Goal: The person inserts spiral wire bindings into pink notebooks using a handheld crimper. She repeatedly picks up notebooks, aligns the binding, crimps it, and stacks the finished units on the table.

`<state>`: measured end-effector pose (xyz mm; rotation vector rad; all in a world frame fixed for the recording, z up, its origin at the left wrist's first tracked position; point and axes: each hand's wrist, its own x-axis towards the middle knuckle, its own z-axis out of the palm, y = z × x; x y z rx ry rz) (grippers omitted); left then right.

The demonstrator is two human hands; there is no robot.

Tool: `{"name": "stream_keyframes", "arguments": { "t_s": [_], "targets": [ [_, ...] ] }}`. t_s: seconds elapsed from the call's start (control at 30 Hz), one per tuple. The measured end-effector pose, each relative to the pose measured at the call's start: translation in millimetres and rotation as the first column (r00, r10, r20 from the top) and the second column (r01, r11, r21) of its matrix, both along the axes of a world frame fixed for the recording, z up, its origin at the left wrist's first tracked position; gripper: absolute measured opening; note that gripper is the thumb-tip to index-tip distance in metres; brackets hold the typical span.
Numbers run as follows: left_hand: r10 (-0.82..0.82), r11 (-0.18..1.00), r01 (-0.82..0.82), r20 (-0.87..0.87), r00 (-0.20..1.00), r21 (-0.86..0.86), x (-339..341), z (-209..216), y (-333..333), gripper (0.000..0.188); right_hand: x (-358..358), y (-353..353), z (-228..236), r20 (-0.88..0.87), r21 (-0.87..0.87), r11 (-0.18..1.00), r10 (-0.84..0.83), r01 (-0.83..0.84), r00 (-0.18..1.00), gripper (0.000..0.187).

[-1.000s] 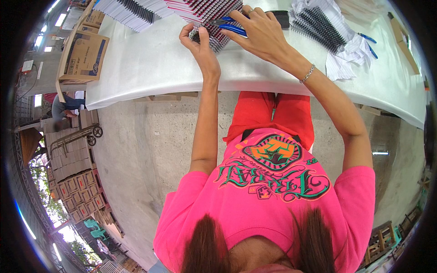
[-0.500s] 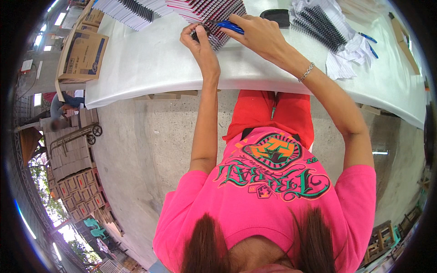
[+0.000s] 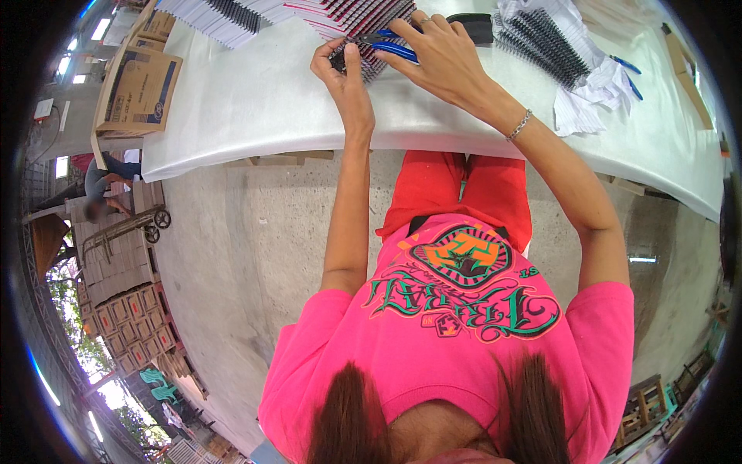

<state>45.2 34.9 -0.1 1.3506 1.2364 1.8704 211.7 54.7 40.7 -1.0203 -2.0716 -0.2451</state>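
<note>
Near the table's far side, my right hand [image 3: 444, 58] grips blue-handled cutting pliers [image 3: 397, 52]. The handles are apart, and the jaws point left toward my left hand. My left hand [image 3: 348, 81] has thumb and fingers closed on a black binding coil [image 3: 338, 59], right by the plier tips. Beyond both hands lies a stack of spiral-bound notebooks [image 3: 363, 17] with black coils and red-and-white edges. My fingers hide part of the held coil, so I cannot tell exactly where the jaws touch.
On the white-covered table [image 3: 247, 100], more notebooks [image 3: 212, 17] lie at far left. A black tray-like piece [image 3: 473, 29], loose black coils [image 3: 545, 48], crumpled paper [image 3: 580, 108] and another blue-handled tool [image 3: 630, 73] sit right. A cardboard box [image 3: 135, 89] stands left; a person [image 3: 104, 185] bends beyond.
The plier handles have spread apart, and my right hand's fingers have loosened around them. My left hand has shifted slightly, still pinching the coil.
</note>
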Motion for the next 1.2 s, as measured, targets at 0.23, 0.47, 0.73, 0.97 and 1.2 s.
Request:
{"name": "stream_keyframes", "arguments": {
  "t_s": [0.23, 0.47, 0.73, 0.97, 1.2],
  "targets": [
    [-0.013, 1.0, 0.013, 0.008, 1.0, 0.009, -4.2, -3.9, 1.4, 0.038, -2.4, -3.3, 3.4, -0.032, -0.331, 0.941, 0.064, -0.071, 0.997, 0.042],
    [-0.081, 0.993, 0.06, 0.231, 0.97, 0.097, 5.4, 3.8, -2.0, 0.041, 6.9, -7.3, -3.6, 0.008, -0.137, 0.991, -0.012, 0.013, 1.0, 0.046],
    [-0.04, 0.998, 0.04, 0.018, 0.999, -0.043, -5.1, -10.3, -1.3, 0.037, -0.2, -2.3, -9.1, 0.063, -0.073, 0.996, -0.053, 0.057, 0.997, 0.049],
    [-0.031, 0.999, 0.032, 0.049, 0.998, -0.013, -6.4, -15.0, 1.4, 0.034, -1.4, 1.2, -9.8, -0.037, -0.272, 0.958, 0.079, -0.086, 0.996, 0.043],
    [-0.104, 0.994, 0.085, 0.333, 0.937, 0.072, 2.0, -7.2, -2.9, 0.035, 8.8, -7.4, -12.4, 0.039, -0.157, 0.988, -0.005, 0.011, 0.999, 0.043]
  ]
}}
